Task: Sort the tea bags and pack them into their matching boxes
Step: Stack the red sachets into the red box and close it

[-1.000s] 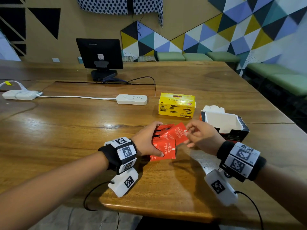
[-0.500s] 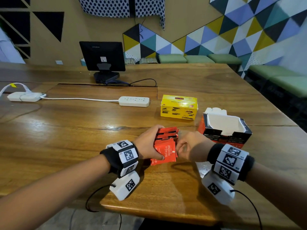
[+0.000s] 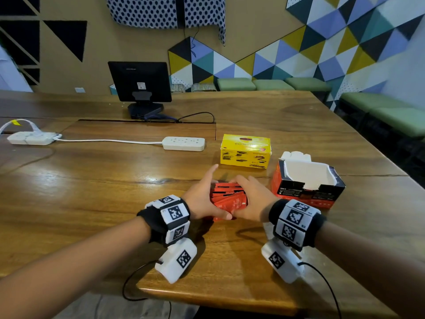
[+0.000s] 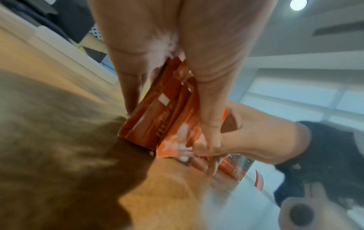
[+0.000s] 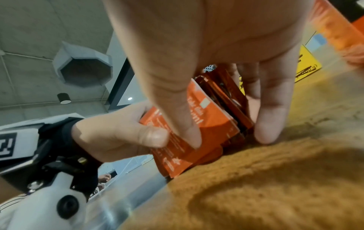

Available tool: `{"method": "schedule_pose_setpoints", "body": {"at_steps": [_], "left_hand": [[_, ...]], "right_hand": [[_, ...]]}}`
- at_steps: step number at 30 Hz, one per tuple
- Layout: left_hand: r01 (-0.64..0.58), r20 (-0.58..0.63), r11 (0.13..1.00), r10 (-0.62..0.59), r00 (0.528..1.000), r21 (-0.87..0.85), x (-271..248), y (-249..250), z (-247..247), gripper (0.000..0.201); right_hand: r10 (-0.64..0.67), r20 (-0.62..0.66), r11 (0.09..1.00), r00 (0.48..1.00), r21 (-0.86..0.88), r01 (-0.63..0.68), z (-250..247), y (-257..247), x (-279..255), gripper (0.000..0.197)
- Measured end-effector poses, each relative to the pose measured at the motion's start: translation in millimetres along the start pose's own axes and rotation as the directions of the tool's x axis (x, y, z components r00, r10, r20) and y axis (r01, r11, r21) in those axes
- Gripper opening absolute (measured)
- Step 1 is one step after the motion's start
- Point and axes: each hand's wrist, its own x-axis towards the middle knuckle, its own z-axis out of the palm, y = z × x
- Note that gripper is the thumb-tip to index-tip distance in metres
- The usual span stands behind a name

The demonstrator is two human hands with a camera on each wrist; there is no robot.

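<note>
Both hands were squeezed around a stack of red tea bags (image 3: 226, 199) that stood on edge on the wooden table (image 3: 92, 192), near the front edge. The left hand (image 3: 202, 199) held the stack from its side, with the thumb (image 5: 138, 137) bent across the front bag and the pointer finger sticking out straight past the stack. The right hand (image 3: 254, 201) held the other side, with its thumb (image 5: 173, 109) pressed on the front bag and its fingers (image 5: 269, 109) reaching down behind the stack to the table. So both hands were curled around the bags and gripping them. The red box (image 3: 308, 183) stood open just to the right of the hands, and its white inside looked empty. The yellow box (image 3: 245, 151) stood closed a little farther back. I think the next job was to lift the whole stack and drop it into the red box. That could go wrong. The bags were not lined up neatly, and some edges stuck out at the bottom, so a loose squeeze might let the middle ones slip out and scatter. The sticking-out corners could also catch on the torn rim of the box. A hard bump might push the light box away or tip it over.
</note>
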Motion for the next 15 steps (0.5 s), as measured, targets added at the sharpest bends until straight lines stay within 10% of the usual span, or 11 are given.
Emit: {"method": "schedule_pose_setpoints", "body": {"at_steps": [15], "left_hand": [[0.052,0.055,0.95,-0.073,0.996,0.308,5.0,-10.1,2.5,0.116]], "right_hand": [[0.013,0.056,0.979,0.998,0.201,-0.024,2.4,-7.2,5.1,0.083]]}}
